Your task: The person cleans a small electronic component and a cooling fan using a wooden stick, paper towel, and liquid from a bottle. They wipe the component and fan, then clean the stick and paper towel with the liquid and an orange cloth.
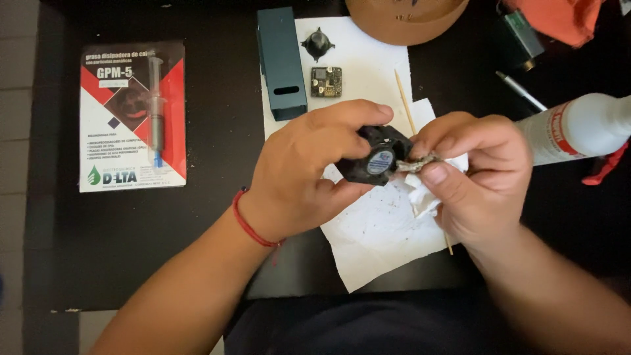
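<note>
My left hand (307, 176) grips a small black fan housing (376, 156) with a round blue label, held above a white paper towel (381, 230). My right hand (476, 174) pinches a crumpled, dirtied piece of white tissue (420, 190) and presses it against the right side of the fan. A red string bracelet circles my left wrist. Specks of dust lie on the towel under the fan.
On the towel's far part lie a small square circuit board (326, 81) and a black fan rotor (318, 43), with a blue-grey box (281, 62) beside them. A thin wooden stick (405, 102), a syringe in a red-and-white blister pack (133, 117), a white spray bottle (578, 128), a pen (520, 91) and a brown round dish (404, 20) surround them.
</note>
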